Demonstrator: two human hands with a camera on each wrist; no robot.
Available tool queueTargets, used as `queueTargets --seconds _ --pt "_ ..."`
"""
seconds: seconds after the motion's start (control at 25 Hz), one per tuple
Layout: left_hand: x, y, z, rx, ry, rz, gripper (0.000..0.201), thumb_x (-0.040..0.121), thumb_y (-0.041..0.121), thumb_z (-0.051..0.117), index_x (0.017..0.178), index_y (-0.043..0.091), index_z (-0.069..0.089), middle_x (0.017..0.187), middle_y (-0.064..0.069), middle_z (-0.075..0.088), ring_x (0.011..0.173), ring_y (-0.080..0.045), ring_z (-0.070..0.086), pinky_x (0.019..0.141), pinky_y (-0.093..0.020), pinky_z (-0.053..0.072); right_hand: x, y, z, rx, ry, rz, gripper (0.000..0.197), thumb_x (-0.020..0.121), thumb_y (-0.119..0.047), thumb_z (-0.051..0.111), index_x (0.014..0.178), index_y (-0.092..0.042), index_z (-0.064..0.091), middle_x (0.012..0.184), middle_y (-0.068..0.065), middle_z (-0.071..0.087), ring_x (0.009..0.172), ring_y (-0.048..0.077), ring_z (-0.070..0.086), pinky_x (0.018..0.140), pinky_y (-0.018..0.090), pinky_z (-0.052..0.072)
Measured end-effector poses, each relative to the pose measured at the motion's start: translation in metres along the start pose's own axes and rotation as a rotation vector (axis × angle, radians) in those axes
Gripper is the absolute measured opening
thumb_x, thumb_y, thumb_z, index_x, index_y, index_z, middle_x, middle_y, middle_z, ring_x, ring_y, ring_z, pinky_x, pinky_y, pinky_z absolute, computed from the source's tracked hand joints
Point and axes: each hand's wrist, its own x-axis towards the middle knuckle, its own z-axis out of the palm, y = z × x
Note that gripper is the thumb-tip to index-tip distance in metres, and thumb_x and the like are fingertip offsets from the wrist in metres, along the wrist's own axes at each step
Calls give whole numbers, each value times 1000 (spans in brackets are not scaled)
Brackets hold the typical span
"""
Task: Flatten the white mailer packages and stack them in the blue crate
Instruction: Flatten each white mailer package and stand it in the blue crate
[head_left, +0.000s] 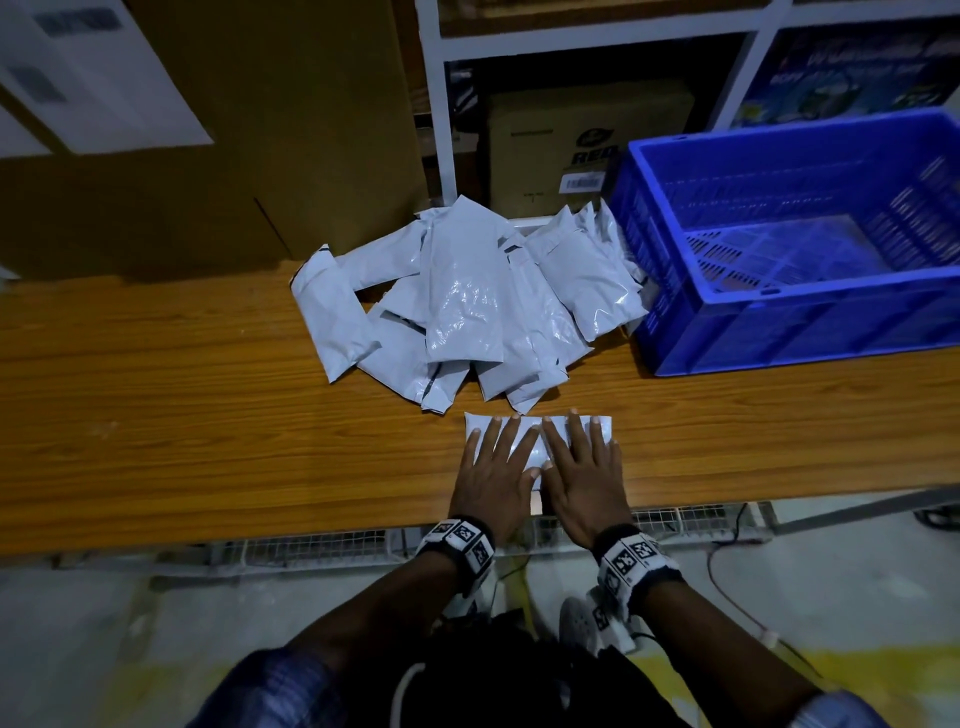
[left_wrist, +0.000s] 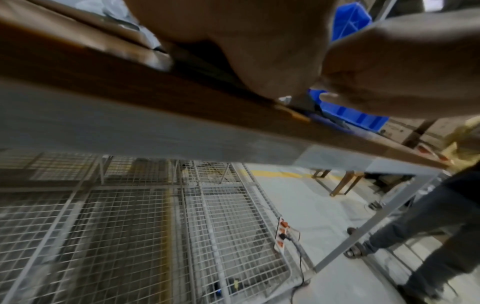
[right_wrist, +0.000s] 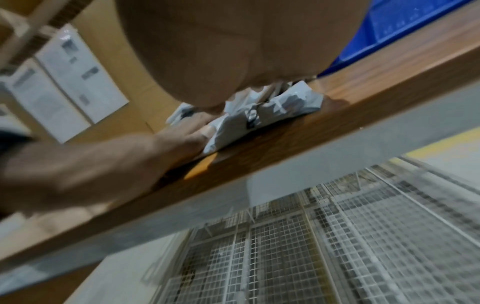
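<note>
One white mailer (head_left: 476, 427) lies flat near the front edge of the wooden table (head_left: 208, 415). Both my hands press down on it side by side with straight, spread fingers: left hand (head_left: 496, 467) on its left half, right hand (head_left: 584, 467) on its right half. In the right wrist view the mailer (right_wrist: 272, 111) looks crumpled under my right palm (right_wrist: 221, 51), with my left hand (right_wrist: 130, 156) beside it. A loose pile of white mailers (head_left: 457, 301) sits behind it. The blue crate (head_left: 779, 322) stands at the back right, touching the pile.
A tall cardboard box (head_left: 234, 156) with paper labels stands at the back left. A white metal shelf (head_left: 434, 104) holding another carton (head_left: 571, 150) is behind the pile. Wire mesh (left_wrist: 103, 226), a power strip (left_wrist: 281, 232) and another person's legs (left_wrist: 428, 226) are below the table.
</note>
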Motion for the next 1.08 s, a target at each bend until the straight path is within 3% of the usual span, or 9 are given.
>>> queueTargets --seconds 0.12,0.28,0.36,0.48,0.68,0.8,0.92,1.08 --pt "3 0 0 -19 -9 -16 54 103 38 35 155 26 28 164 -3 26 153 -25 16 124 -49 13 0 -3 6 9 -5 -39 56 102 -50 8 155 -39 -5 162 -5 -19 148 18 -23 122 47 -4" --pt "-2 -6 -3 -66 -36 2 65 103 34 32 161 21 4 168 0 -4 154 -19 -10 125 -50 5 1 -4 19 -39 22 -29 56 102 -47 10 155 -37 -6 163 -5 -16 149 17 -20 122 47 -1" --pt "-4 -6 -5 -79 -27 -21 66 105 41 27 161 22 -2 167 2 -11 153 -16 -16 125 -48 0 1 -4 22 -82 33 -15 57 103 -46 14 156 -36 -5 164 -3 -13 150 18 -17 122 47 1" --pt "-2 -3 -10 -2 33 -42 65 105 52 26 161 25 6 168 -1 -6 154 -23 -13 124 -49 -4 4 -3 22 -102 -11 -1 58 102 -47 13 155 -35 -7 163 -2 -14 149 20 -18 122 48 1" --pt "-3 -5 -1 -55 10 -71 63 105 46 27 161 28 5 168 1 -5 154 -23 -10 125 -47 4 10 13 11 85 -99 -76 61 97 -58 3 155 -38 -2 163 -7 -13 149 14 -18 122 48 -2" --pt "-3 -9 2 -97 8 -84 61 103 46 28 159 27 16 167 0 13 154 -24 5 124 -47 12 8 19 1 172 -30 -32 59 101 -55 11 156 -34 6 164 -5 -1 151 17 -6 122 46 4" --pt "3 -12 -3 -103 33 -70 58 101 45 33 155 25 29 160 -2 31 149 -25 23 118 -50 26 8 16 3 113 -1 41 64 100 -56 10 157 -30 -1 164 -3 -8 151 20 -9 121 45 1" --pt "-2 -11 0 -84 28 -81 62 101 46 29 159 27 17 166 -3 19 153 -26 11 124 -49 16 9 11 16 -31 -61 58 62 100 -54 4 154 -32 -15 161 -3 -22 150 20 -16 122 47 -4"
